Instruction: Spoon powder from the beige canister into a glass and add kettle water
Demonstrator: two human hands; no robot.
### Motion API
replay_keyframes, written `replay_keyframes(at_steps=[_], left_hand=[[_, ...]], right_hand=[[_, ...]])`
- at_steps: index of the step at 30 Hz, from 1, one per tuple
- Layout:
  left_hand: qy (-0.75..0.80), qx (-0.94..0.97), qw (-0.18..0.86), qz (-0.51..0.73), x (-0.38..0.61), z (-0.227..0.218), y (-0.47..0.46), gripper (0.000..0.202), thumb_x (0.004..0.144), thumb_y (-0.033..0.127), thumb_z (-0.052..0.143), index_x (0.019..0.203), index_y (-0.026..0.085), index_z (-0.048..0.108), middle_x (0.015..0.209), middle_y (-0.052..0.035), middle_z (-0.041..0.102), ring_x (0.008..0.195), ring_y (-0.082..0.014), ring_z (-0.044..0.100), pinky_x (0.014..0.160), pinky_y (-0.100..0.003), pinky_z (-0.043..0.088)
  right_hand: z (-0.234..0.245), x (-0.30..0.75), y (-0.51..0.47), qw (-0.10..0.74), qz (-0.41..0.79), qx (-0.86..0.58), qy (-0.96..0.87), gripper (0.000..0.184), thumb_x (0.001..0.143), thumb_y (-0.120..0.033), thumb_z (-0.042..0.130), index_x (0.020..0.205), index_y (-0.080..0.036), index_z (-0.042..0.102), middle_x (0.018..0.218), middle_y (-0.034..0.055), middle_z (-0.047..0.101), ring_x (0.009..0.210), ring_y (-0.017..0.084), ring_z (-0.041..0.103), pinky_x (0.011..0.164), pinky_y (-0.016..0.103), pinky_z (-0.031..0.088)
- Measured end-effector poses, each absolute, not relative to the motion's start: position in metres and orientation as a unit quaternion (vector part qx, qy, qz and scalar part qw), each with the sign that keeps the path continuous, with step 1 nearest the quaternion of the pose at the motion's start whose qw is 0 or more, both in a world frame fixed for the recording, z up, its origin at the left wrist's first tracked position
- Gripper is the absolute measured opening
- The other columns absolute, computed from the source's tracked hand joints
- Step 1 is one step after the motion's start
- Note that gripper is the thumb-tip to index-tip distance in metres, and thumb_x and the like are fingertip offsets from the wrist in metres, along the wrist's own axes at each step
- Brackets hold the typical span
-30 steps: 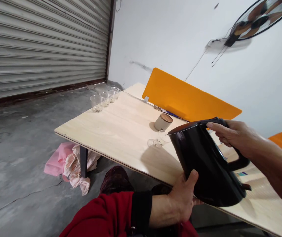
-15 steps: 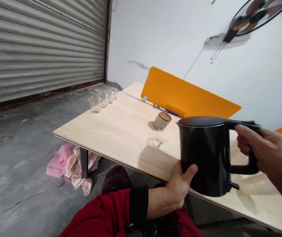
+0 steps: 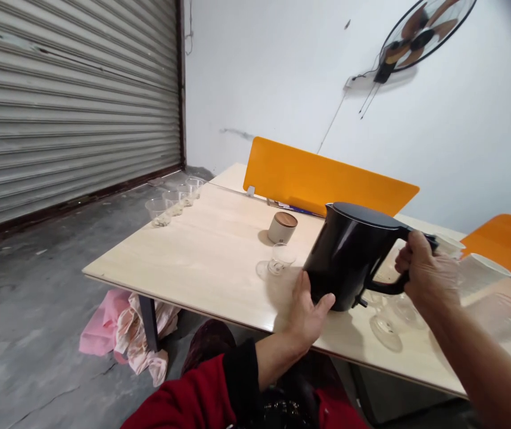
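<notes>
A black electric kettle [image 3: 349,256] is held over the table's near side, its body leaning and its spout at upper left. My right hand [image 3: 427,268] is wrapped round the kettle's handle. Against the lower left of the kettle's body rests my left hand [image 3: 307,316], thumb in front, steadying it; some of its fingers are hidden. Just left of the kettle stands a clear plastic cup [image 3: 281,257] with small dark bits in its bottom. Behind that cup sits a pale canister [image 3: 282,229] with a wooden lid.
Several clear cups [image 3: 161,213] with bits inside line the table's left edge. Stacked cups [image 3: 501,313] and other clear cups lie right, partly behind my right arm. An orange divider [image 3: 322,179] runs along the back of the wooden table [image 3: 184,256]. Pink cloth [image 3: 103,325] lies on the floor.
The kettle has moved left and tipped, so its spout end is raised. Both hands have gone with it. The view has shifted, showing more cups at right.
</notes>
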State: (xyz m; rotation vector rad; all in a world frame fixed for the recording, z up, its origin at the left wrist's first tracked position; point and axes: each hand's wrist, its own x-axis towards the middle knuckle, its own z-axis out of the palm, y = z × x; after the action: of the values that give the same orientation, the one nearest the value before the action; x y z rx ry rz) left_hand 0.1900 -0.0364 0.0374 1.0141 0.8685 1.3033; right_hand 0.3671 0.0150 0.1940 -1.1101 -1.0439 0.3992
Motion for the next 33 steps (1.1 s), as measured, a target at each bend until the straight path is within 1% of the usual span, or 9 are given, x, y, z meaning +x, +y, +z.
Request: replay_keyframes(at_steps=[2, 4, 8, 13, 15, 21, 24, 30, 33], left_hand=[[0.4, 0.497, 0.547, 0.542, 0.187, 0.033, -0.036, 0.084, 0.086, 0.05, 0.07, 0.157, 0.015, 0.04, 0.17, -0.0149, 0.029, 0.16, -0.0306, 0.02, 0.131, -0.041, 0.013], [0.412, 0.541, 0.512, 0.525, 0.185, 0.028, -0.036, 0.083, 0.089, 0.051, 0.066, 0.158, 0.013, 0.039, 0.17, -0.016, 0.028, 0.159, -0.0302, 0.021, 0.13, -0.042, 0.015], [0.409, 0.56, 0.5, 0.519, 0.183, 0.022, -0.034, 0.082, 0.09, 0.054, 0.065, 0.158, 0.017, 0.04, 0.169, -0.0128, 0.031, 0.158, -0.0304, 0.025, 0.13, -0.043, 0.017], [0.419, 0.589, 0.489, 0.489, 0.178, 0.02, -0.034, 0.081, 0.093, 0.058, 0.06, 0.16, 0.018, 0.038, 0.17, -0.0105, 0.03, 0.159, -0.0304, 0.023, 0.13, -0.045, 0.017], [0.42, 0.599, 0.486, 0.479, 0.177, 0.019, -0.035, 0.082, 0.094, 0.06, 0.058, 0.161, 0.02, 0.035, 0.17, -0.0092, 0.03, 0.159, -0.0302, 0.023, 0.13, -0.046, 0.018], [0.404, 0.598, 0.498, 0.48, 0.176, 0.013, -0.033, 0.079, 0.095, 0.063, 0.057, 0.161, 0.026, 0.037, 0.17, -0.0047, 0.032, 0.16, -0.0288, 0.021, 0.131, -0.045, 0.018], [0.389, 0.597, 0.505, 0.486, 0.176, 0.01, -0.033, 0.075, 0.096, 0.062, 0.057, 0.16, 0.027, 0.039, 0.169, -0.0036, 0.033, 0.159, -0.028, 0.022, 0.131, -0.046, 0.018], [0.375, 0.606, 0.512, 0.48, 0.175, 0.006, -0.032, 0.069, 0.097, 0.059, 0.058, 0.157, 0.027, 0.045, 0.167, -0.0045, 0.038, 0.158, -0.0275, 0.025, 0.131, -0.047, 0.019], [0.361, 0.601, 0.52, 0.488, 0.177, 0.005, -0.03, 0.065, 0.096, 0.056, 0.061, 0.153, 0.028, 0.05, 0.165, -0.0052, 0.041, 0.158, -0.0275, 0.026, 0.131, -0.048, 0.02]], right_hand=[[0.189, 0.369, 0.029, 0.715, 0.178, -0.492, -0.463, 0.038, 0.077, -0.035, 0.078, 0.067, -0.024, 0.044, 0.052, -0.009, 0.036, 0.043, 0.006, 0.03, 0.036, 0.022, 0.023], [0.186, 0.372, 0.044, 0.723, 0.178, -0.489, -0.454, 0.036, 0.077, -0.036, 0.079, 0.068, -0.024, 0.047, 0.051, -0.009, 0.037, 0.042, 0.006, 0.031, 0.036, 0.022, 0.023], [0.183, 0.379, 0.075, 0.727, 0.18, -0.493, -0.443, 0.031, 0.08, -0.039, 0.077, 0.07, -0.023, 0.052, 0.051, -0.0087, 0.039, 0.042, 0.007, 0.033, 0.036, 0.022, 0.025], [0.18, 0.388, 0.114, 0.736, 0.175, -0.492, -0.431, 0.04, 0.085, -0.049, 0.071, 0.066, -0.025, 0.046, 0.051, -0.0092, 0.038, 0.041, 0.007, 0.03, 0.034, 0.021, 0.023], [0.179, 0.392, 0.128, 0.742, 0.182, -0.485, -0.426, 0.042, 0.085, -0.051, 0.071, 0.066, -0.025, 0.046, 0.051, -0.0095, 0.037, 0.041, 0.006, 0.03, 0.033, 0.02, 0.023], [0.182, 0.397, 0.161, 0.762, 0.202, -0.478, -0.388, 0.035, 0.087, -0.04, 0.071, 0.067, -0.024, 0.047, 0.051, -0.0099, 0.038, 0.04, 0.006, 0.029, 0.031, 0.019, 0.022], [0.186, 0.402, 0.169, 0.756, 0.218, -0.479, -0.388, 0.034, 0.087, -0.038, 0.07, 0.067, -0.024, 0.047, 0.051, -0.0098, 0.038, 0.04, 0.006, 0.029, 0.032, 0.018, 0.023], [0.185, 0.419, 0.166, 0.722, 0.239, -0.514, -0.396, 0.028, 0.087, -0.041, 0.067, 0.071, -0.024, 0.052, 0.053, -0.0073, 0.043, 0.043, 0.008, 0.036, 0.035, 0.019, 0.032], [0.185, 0.425, 0.161, 0.699, 0.236, -0.539, -0.408, 0.024, 0.091, -0.037, 0.062, 0.073, -0.023, 0.055, 0.055, -0.0054, 0.046, 0.047, 0.01, 0.04, 0.04, 0.021, 0.038]])
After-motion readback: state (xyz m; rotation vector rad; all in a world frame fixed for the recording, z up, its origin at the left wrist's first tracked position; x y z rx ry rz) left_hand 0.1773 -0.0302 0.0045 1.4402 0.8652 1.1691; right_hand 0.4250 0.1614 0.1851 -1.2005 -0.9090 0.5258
